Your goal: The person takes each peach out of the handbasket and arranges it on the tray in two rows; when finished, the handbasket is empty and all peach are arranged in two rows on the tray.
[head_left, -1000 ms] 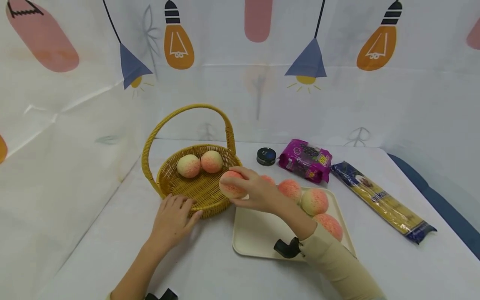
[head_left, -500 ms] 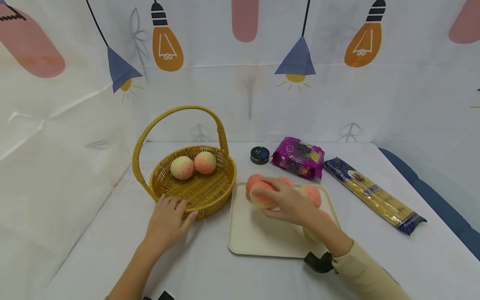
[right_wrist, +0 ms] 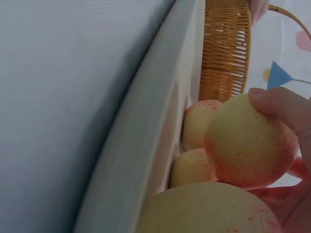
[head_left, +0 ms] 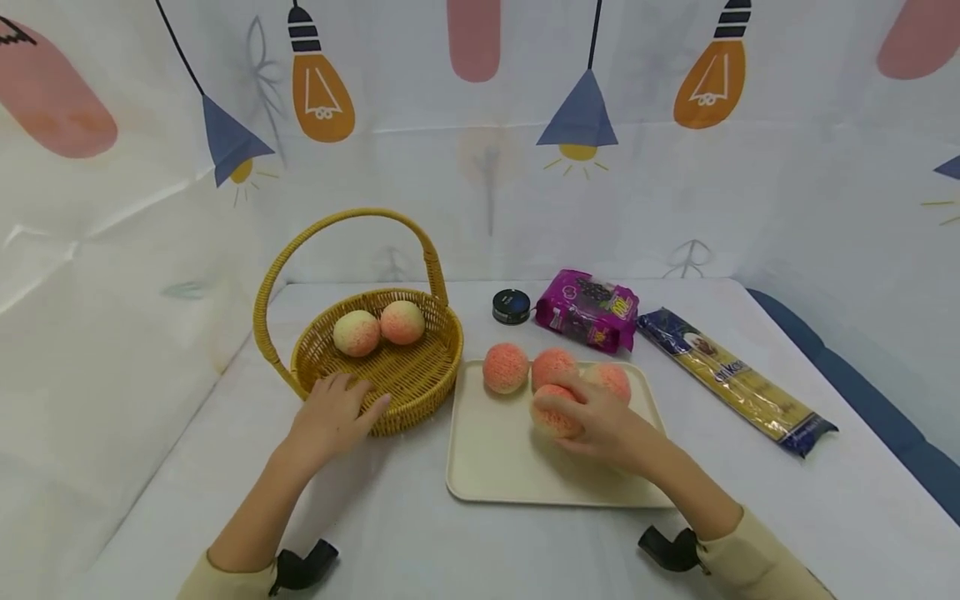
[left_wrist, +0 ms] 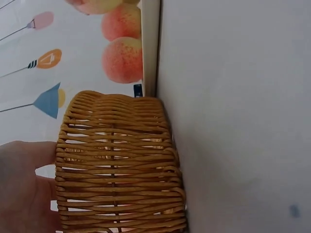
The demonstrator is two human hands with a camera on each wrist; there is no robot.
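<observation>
From the head camera I see my right hand curled round a peach on the tray, three more peaches just beyond it; my left hand rests relaxed on the basket rim. The left wrist view shows wicker beside my palm. In the right wrist view my fingers clasp the peach.

Staged tabletop recording set rather than a lived-in room, white-covered table, printed lightbulb-and-lamp backdrop sheet hung across the far and left sides, grocery props laid out, wrist-worn cameras on both arms
</observation>
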